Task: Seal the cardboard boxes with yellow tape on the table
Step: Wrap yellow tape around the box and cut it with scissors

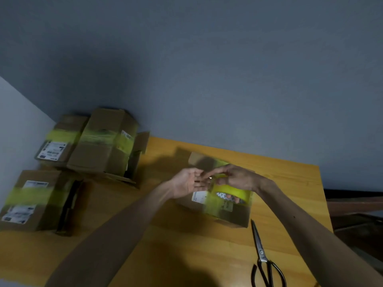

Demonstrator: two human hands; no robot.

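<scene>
A cardboard box (234,214) with a white label and a yellow tape strip over its top lies in the middle of the wooden table (186,245). Above it my right hand (236,178) grips a roll of yellow tape (234,192). My left hand (187,184) is held palm up beside the roll, its fingers straight and meeting the right hand's fingertips. Whether the left fingers pinch the tape's end is lost in blur.
Black-handled scissors (263,259) lie on the table at the front right. Three taped cardboard boxes (103,146) are stacked at the left, against the grey wall (207,69). A dark floor area lies past the table's right edge.
</scene>
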